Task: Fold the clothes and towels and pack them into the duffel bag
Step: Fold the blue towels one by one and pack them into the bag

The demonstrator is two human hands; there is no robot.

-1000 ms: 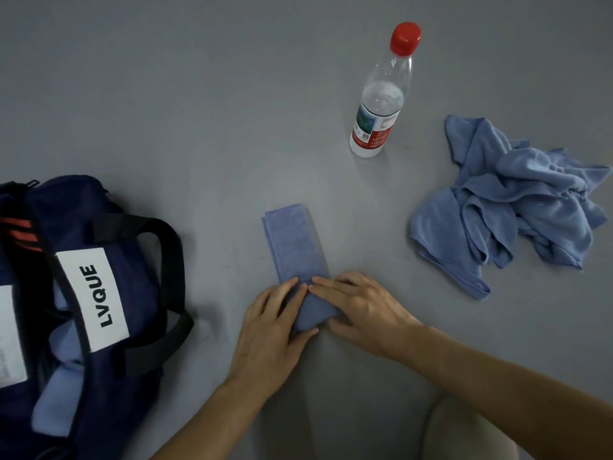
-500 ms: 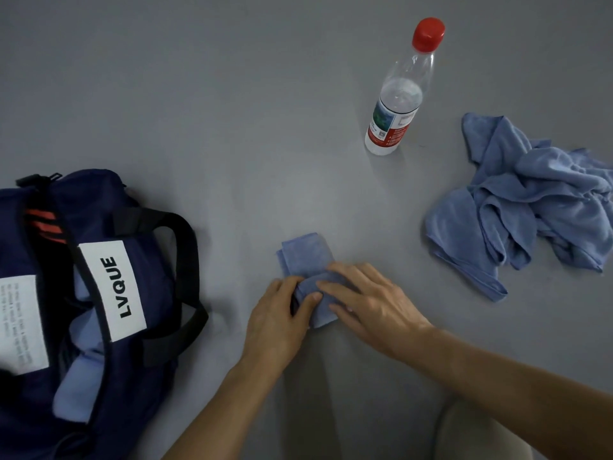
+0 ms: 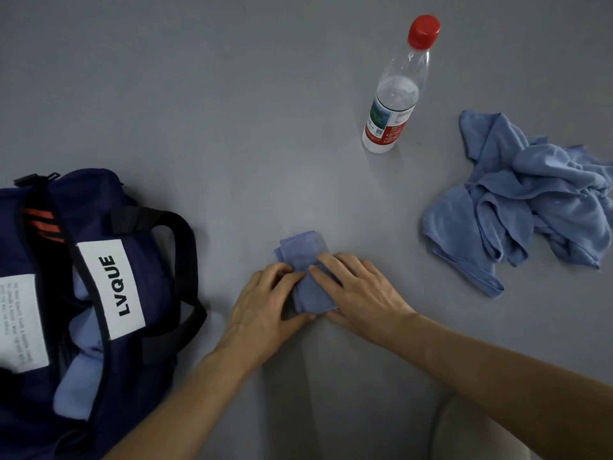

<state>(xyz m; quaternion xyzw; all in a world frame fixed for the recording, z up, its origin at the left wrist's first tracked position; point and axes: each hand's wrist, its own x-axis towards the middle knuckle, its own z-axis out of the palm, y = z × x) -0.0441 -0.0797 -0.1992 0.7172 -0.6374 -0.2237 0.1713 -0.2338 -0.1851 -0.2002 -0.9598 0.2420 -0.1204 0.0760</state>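
A small folded blue towel point(image 3: 303, 252) lies on the grey surface in front of me. My left hand point(image 3: 262, 307) grips its left side, fingers curled onto the cloth and thumb along the near edge. My right hand point(image 3: 361, 290) lies flat on the towel's right half, fingers straight and pressing down. To the left stands the open navy duffel bag point(image 3: 149, 257) with a white LVQUE label; light blue cloth point(image 3: 74, 390) shows inside it. A crumpled pile of blue towels point(image 3: 517, 207) lies at the right.
A clear water bottle point(image 3: 394, 97) with a red cap stands upright at the back, between the folded towel and the pile. The bag's black handle point(image 3: 184, 234) arches toward my left hand. A pale rounded shape point(image 3: 471, 429) shows at the bottom right.
The long folded strip has been doubled over toward me into a short packet. Both hands have stayed on its near end, and the view has shifted slightly.
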